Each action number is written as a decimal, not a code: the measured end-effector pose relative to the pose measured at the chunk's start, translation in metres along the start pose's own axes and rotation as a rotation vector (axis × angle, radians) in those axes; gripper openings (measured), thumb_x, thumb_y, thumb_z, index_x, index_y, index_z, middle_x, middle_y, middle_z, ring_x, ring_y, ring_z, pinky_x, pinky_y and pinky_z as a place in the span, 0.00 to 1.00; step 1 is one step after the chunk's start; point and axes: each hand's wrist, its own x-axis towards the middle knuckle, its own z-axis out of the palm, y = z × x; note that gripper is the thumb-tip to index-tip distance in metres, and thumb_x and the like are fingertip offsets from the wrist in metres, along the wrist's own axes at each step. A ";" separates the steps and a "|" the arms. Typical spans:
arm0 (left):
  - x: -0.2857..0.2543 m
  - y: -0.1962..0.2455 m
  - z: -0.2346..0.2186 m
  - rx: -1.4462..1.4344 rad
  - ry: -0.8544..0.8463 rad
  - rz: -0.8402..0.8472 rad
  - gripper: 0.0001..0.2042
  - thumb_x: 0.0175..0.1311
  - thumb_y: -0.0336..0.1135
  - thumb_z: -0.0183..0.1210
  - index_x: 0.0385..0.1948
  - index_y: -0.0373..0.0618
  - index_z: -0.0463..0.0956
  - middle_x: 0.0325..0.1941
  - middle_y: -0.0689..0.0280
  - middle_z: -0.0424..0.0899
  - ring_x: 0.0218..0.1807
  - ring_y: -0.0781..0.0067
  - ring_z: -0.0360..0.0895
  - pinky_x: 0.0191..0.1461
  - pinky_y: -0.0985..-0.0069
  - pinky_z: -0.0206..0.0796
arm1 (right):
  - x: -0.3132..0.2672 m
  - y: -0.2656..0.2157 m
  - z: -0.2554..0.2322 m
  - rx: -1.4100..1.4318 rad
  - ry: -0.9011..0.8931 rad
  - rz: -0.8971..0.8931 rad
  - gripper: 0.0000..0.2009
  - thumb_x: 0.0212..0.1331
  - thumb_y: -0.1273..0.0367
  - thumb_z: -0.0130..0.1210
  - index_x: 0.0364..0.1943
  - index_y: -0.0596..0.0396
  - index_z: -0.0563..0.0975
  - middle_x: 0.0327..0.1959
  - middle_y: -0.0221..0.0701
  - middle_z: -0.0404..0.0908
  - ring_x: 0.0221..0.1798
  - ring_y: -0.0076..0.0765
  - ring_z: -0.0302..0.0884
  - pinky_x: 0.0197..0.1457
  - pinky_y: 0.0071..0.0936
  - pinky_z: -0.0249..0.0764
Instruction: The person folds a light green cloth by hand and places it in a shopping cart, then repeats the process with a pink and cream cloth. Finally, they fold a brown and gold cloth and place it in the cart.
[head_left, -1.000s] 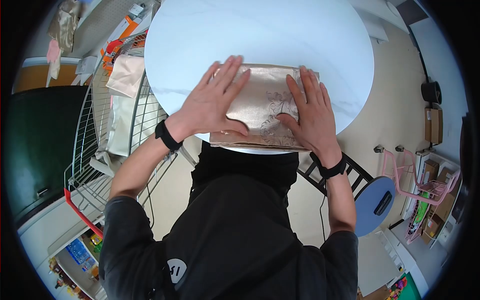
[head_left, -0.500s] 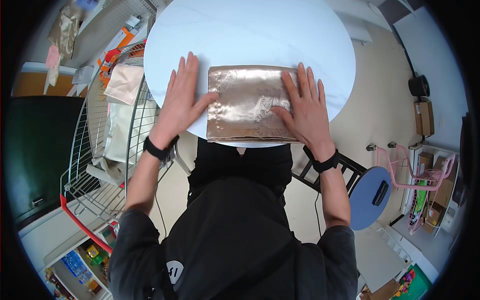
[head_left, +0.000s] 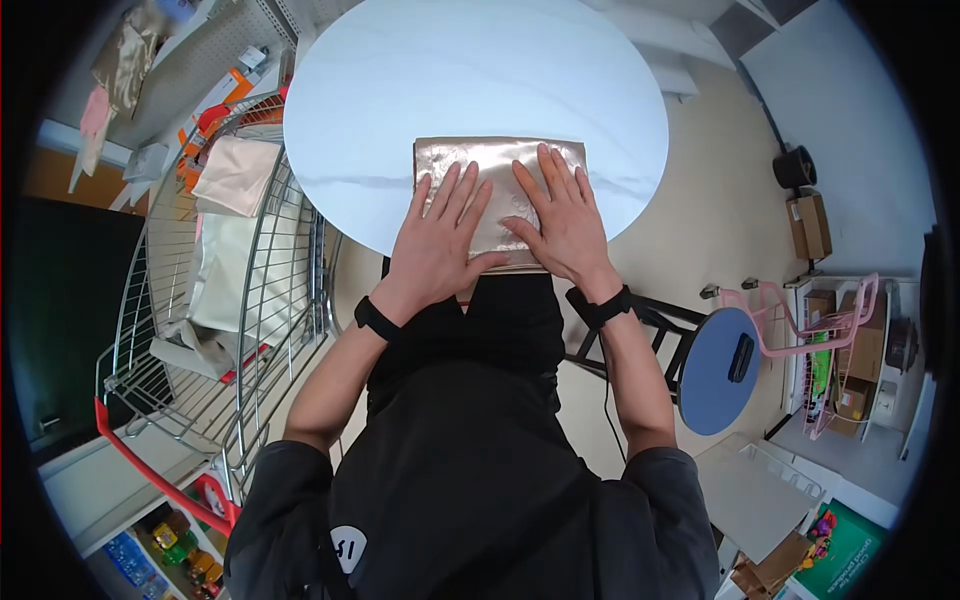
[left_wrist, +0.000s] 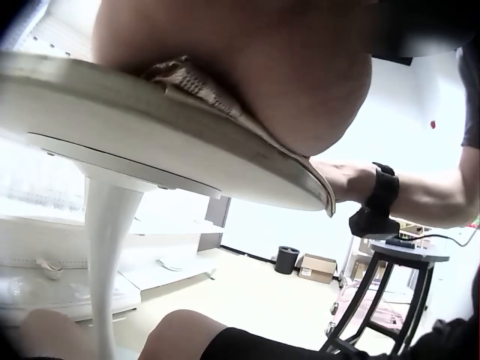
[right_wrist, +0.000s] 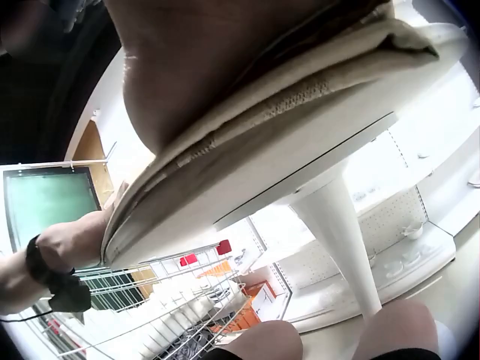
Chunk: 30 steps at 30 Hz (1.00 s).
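A folded piece of shiny champagne-coloured satin cloth (head_left: 497, 200) with an embossed pattern lies at the near edge of the round white table (head_left: 470, 75). My left hand (head_left: 432, 240) rests flat on its left half, fingers spread and pointing away. On the right half lies my right hand (head_left: 567, 228), palm down, with its thumb towards the left hand. Stacked layers of the cloth (right_wrist: 300, 86) show along the table's rim in the right wrist view. From the left wrist, the hand covers most of the cloth (left_wrist: 196, 84).
To the left stands a wire shopping cart with a red handle (head_left: 150, 480), holding a pale pink cloth (head_left: 238, 175) and a white cloth (head_left: 225, 275). A blue-topped stool (head_left: 712, 390) stands at the right, and a pink wire trolley (head_left: 790, 348) is beyond it.
My left hand moved off the cloth to its left edge, then came back onto its left half. The hands are now closer together. The head view has shifted.
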 end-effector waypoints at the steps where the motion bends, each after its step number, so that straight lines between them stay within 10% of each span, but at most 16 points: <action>1: 0.000 -0.001 0.000 -0.010 0.003 0.006 0.48 0.71 0.69 0.57 0.81 0.38 0.60 0.88 0.49 0.57 0.89 0.48 0.49 0.90 0.46 0.39 | 0.001 0.001 0.000 0.002 0.004 0.002 0.39 0.72 0.38 0.54 0.81 0.40 0.68 0.87 0.47 0.56 0.89 0.52 0.50 0.89 0.54 0.48; 14: -0.006 -0.006 0.008 -0.036 0.051 0.056 0.61 0.58 0.82 0.59 0.80 0.33 0.60 0.86 0.40 0.56 0.89 0.41 0.48 0.89 0.41 0.37 | 0.002 -0.001 0.004 -0.021 -0.002 0.064 0.40 0.73 0.35 0.52 0.82 0.38 0.66 0.87 0.49 0.54 0.90 0.54 0.48 0.90 0.52 0.45; 21: 0.011 -0.027 -0.013 -0.153 -0.260 0.094 0.55 0.65 0.76 0.60 0.80 0.34 0.60 0.86 0.33 0.50 0.89 0.33 0.42 0.88 0.41 0.36 | -0.001 0.006 0.007 -0.020 -0.025 0.041 0.39 0.75 0.35 0.47 0.84 0.35 0.62 0.88 0.49 0.50 0.90 0.55 0.45 0.91 0.51 0.43; 30: 0.065 -0.048 0.021 -0.130 -0.251 0.089 0.52 0.76 0.76 0.44 0.85 0.37 0.49 0.91 0.47 0.44 0.92 0.49 0.40 0.90 0.42 0.32 | 0.000 0.011 0.017 -0.047 -0.031 0.088 0.40 0.76 0.32 0.38 0.84 0.33 0.62 0.89 0.47 0.50 0.91 0.52 0.42 0.92 0.47 0.38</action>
